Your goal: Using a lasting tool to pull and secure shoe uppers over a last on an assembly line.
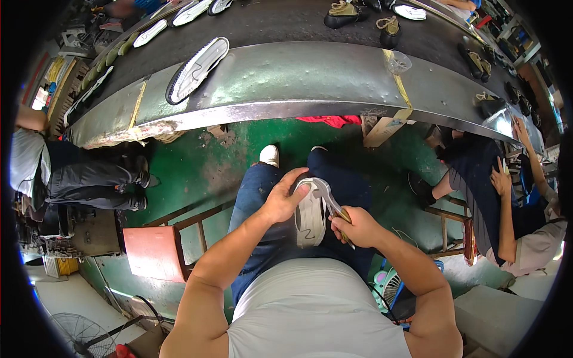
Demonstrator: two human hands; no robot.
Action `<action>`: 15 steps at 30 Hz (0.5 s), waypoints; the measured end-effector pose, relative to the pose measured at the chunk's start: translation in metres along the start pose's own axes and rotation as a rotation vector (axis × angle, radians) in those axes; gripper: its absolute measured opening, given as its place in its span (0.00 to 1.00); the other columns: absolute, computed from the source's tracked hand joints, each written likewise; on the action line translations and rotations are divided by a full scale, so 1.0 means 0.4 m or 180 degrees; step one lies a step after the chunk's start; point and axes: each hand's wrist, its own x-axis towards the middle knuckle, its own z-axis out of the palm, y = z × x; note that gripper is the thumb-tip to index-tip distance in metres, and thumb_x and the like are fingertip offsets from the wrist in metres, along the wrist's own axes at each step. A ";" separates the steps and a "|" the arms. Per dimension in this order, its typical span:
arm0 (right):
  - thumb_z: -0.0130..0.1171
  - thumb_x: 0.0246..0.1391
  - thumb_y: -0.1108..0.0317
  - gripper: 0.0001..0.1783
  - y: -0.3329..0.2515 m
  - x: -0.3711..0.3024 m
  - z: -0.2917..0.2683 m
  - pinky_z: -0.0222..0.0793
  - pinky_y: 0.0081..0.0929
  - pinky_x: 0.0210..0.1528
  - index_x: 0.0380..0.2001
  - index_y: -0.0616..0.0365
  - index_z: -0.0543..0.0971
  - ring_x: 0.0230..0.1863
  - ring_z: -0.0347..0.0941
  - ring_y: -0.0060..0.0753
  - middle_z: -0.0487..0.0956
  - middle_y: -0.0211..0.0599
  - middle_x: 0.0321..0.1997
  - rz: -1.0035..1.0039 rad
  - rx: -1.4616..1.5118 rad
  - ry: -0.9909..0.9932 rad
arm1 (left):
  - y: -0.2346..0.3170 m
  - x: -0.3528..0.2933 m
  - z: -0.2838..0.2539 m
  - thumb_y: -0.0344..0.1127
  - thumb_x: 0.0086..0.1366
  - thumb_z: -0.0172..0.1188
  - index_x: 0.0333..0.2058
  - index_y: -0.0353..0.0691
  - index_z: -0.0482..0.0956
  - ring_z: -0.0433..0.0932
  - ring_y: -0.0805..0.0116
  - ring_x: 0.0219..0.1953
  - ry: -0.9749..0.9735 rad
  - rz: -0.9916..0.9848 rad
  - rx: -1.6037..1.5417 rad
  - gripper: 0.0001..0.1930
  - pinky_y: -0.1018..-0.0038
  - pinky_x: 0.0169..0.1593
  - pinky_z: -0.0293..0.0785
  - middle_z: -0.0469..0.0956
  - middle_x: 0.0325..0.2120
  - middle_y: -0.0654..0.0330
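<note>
A white shoe piece (311, 222), with a dark squiggle mark near its end, rests over my lap between my thighs. My left hand (282, 201) grips its far end, thumb pressed on top and fingers wrapped around the edge. In my right hand (357, 227) is a pair of pincers (332, 206) with curved metal jaws and yellowish handles. The jaws meet the shoe's far right edge, close to my left thumb. Whether they pinch the material is too small to tell. My left fingertips are partly hidden behind the shoe.
Ahead runs a long bench with a metal edge (268, 74), bearing a white shoe (197, 70) and a clear cup (399, 62). More shoes lie farther back. A co-worker (525, 197) sits right; another person (59, 173) is left. A reddish stool (154, 253) and small fan (388, 283) flank me.
</note>
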 end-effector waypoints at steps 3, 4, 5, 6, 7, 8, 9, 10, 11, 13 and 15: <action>0.55 0.64 0.65 0.12 0.042 0.038 0.024 0.75 0.37 0.34 0.39 0.66 0.75 0.31 0.80 0.44 0.80 0.47 0.28 -0.0794 -0.1408 0.0669 | -0.038 0.004 -0.008 0.37 0.70 0.59 0.62 0.40 0.69 0.67 0.61 0.63 0.0159 0.0302 0.0106 0.24 0.70 0.67 0.61 0.69 0.60 0.53; 0.55 0.64 0.65 0.12 0.062 0.054 0.036 0.75 0.37 0.34 0.39 0.66 0.75 0.31 0.80 0.44 0.80 0.47 0.28 -0.0795 -0.1408 0.0656 | -0.055 0.006 -0.011 0.37 0.70 0.59 0.62 0.40 0.69 0.67 0.61 0.63 0.0170 0.0295 0.0107 0.24 0.70 0.67 0.61 0.69 0.60 0.53; 0.56 0.63 0.65 0.13 0.084 0.070 0.048 0.74 0.41 0.36 0.39 0.67 0.75 0.32 0.79 0.51 0.80 0.51 0.30 -0.1098 -0.1602 0.0981 | -0.072 0.009 -0.013 0.36 0.70 0.59 0.62 0.40 0.69 0.67 0.63 0.63 0.0150 0.0148 -0.0284 0.24 0.70 0.66 0.62 0.69 0.60 0.54; 0.57 0.63 0.65 0.13 0.089 0.078 0.055 0.74 0.45 0.38 0.39 0.67 0.75 0.33 0.78 0.57 0.80 0.54 0.32 -0.1405 -0.1789 0.1322 | -0.067 0.014 -0.016 0.34 0.69 0.60 0.62 0.40 0.69 0.67 0.65 0.63 0.0119 0.0009 -0.0669 0.24 0.71 0.66 0.62 0.69 0.60 0.55; 0.57 0.63 0.65 0.13 0.094 0.077 0.058 0.74 0.45 0.38 0.39 0.67 0.75 0.33 0.78 0.57 0.80 0.54 0.32 -0.1409 -0.1784 0.1330 | -0.062 0.012 -0.017 0.34 0.69 0.60 0.62 0.40 0.69 0.67 0.65 0.63 0.0114 0.0012 -0.0662 0.24 0.71 0.66 0.62 0.69 0.60 0.55; 0.57 0.62 0.65 0.14 0.098 0.076 0.060 0.74 0.45 0.38 0.42 0.67 0.75 0.35 0.78 0.58 0.80 0.54 0.33 -0.1429 -0.1816 0.1333 | -0.058 0.006 -0.018 0.33 0.70 0.60 0.62 0.40 0.69 0.68 0.67 0.61 0.0149 0.0107 -0.0457 0.23 0.72 0.64 0.63 0.71 0.58 0.56; 0.58 0.62 0.65 0.15 0.091 0.071 0.061 0.73 0.46 0.39 0.45 0.68 0.74 0.36 0.77 0.60 0.80 0.53 0.33 -0.1446 -0.1852 0.1342 | -0.041 0.002 -0.015 0.33 0.70 0.60 0.62 0.41 0.69 0.70 0.70 0.59 0.0180 0.0206 -0.0256 0.23 0.73 0.63 0.65 0.72 0.56 0.58; 0.58 0.62 0.65 0.15 0.085 0.060 0.063 0.73 0.46 0.39 0.45 0.68 0.74 0.36 0.77 0.60 0.80 0.53 0.33 -0.1443 -0.1854 0.1357 | -0.024 -0.004 -0.015 0.33 0.70 0.60 0.62 0.41 0.69 0.70 0.70 0.59 0.0166 0.0213 -0.0258 0.23 0.73 0.63 0.65 0.72 0.56 0.58; 0.57 0.62 0.66 0.14 0.079 0.042 0.064 0.74 0.47 0.40 0.43 0.68 0.74 0.37 0.78 0.60 0.79 0.55 0.36 -0.1343 -0.2075 0.1315 | -0.007 -0.010 -0.015 0.33 0.70 0.59 0.63 0.41 0.69 0.71 0.72 0.56 0.0016 -0.0056 -0.0705 0.23 0.74 0.61 0.67 0.74 0.53 0.60; 0.55 0.62 0.67 0.13 0.038 0.006 0.072 0.74 0.49 0.41 0.42 0.68 0.73 0.38 0.78 0.61 0.79 0.56 0.38 -0.1246 -0.2310 0.1237 | 0.020 -0.025 -0.014 0.33 0.71 0.59 0.63 0.42 0.69 0.72 0.74 0.53 -0.0104 -0.0331 -0.1166 0.23 0.76 0.59 0.68 0.75 0.51 0.62; 0.55 0.62 0.68 0.13 -0.002 -0.020 0.079 0.74 0.50 0.43 0.42 0.69 0.73 0.38 0.77 0.62 0.78 0.58 0.39 -0.0502 -0.2693 0.0974 | 0.036 -0.019 -0.005 0.33 0.71 0.58 0.63 0.42 0.70 0.73 0.78 0.47 0.0174 -0.0614 -0.1065 0.22 0.78 0.54 0.71 0.77 0.47 0.64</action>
